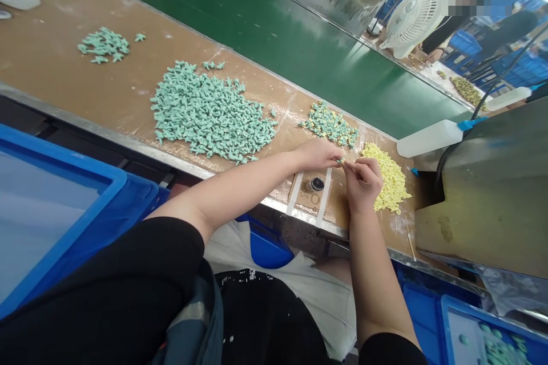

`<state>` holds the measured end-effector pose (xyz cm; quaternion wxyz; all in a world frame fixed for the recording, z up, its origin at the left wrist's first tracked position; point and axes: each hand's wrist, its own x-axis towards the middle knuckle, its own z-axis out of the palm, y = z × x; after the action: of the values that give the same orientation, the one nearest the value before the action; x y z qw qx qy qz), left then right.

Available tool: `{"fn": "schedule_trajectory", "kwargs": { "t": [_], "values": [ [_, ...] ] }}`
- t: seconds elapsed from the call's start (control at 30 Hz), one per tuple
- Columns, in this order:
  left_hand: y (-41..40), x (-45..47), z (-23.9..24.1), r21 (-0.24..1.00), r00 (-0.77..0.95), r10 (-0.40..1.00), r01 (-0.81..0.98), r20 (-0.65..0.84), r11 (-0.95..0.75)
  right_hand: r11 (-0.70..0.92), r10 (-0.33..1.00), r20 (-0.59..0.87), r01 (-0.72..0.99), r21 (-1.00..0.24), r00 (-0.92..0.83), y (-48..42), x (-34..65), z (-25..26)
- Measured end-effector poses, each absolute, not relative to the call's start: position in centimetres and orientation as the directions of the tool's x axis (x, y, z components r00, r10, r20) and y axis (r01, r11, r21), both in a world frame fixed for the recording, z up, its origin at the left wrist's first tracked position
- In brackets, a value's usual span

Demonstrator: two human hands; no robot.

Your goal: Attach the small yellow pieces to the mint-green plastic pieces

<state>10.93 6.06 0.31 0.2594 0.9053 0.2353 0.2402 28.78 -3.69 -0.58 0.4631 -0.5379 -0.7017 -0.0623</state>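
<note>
My left hand (319, 154) is closed in a pinch on a small green figure piece (339, 161) with a little yellow showing at its tip. Close against it, my right hand (363, 181) is also pinched; what its fingertips hold is too small to make out. Just beyond my hands lies a heap of green pieces with yellow parts on them (329, 124). Behind my right hand spreads a pile of small yellow pieces (391, 185). To the left is a large pile of plain green pieces (209, 111). A small round pot with dark contents (317, 183) stands below my hands.
A green conveyor belt (240, 17) runs behind the brown worktable (128, 100). At right are a white bottle with blue cap (430, 138), a metal housing (483, 194) and a thin stick (410, 236). Blue trays (115, 182) flank me. Another person works beyond, near a fan (415, 14).
</note>
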Motion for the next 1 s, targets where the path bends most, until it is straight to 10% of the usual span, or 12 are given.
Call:
{"fn": "schedule_trajectory", "kwargs": {
  "t": [0.2, 0.43, 0.8, 1.0],
  "values": [
    [5.6, 10.7, 0.7, 0.540, 0.801, 0.522, 0.313, 0.292, -0.782, 0.403, 0.749, 0.661, 0.757, -0.514, 0.050, -3.5, 29.1, -0.9],
    [5.7, 10.6, 0.6, 0.819, 0.765, 0.607, 0.198, 0.215, -0.539, 0.363, 0.787, 0.604, 0.698, -0.617, 0.125, -3.1, 29.2, -1.1],
    [6.7, 10.3, -0.2, 0.937, 0.629, 0.737, 0.040, 0.246, -0.347, 0.095, 0.585, 0.710, 0.837, -0.540, 0.392, -4.3, 32.3, -0.8],
    [6.5, 9.9, 0.7, 0.949, 0.577, 0.779, 0.023, 0.245, -0.316, 0.004, 0.731, 0.626, 0.916, -0.400, 0.271, -4.1, 33.8, -1.6]
  ]
}}
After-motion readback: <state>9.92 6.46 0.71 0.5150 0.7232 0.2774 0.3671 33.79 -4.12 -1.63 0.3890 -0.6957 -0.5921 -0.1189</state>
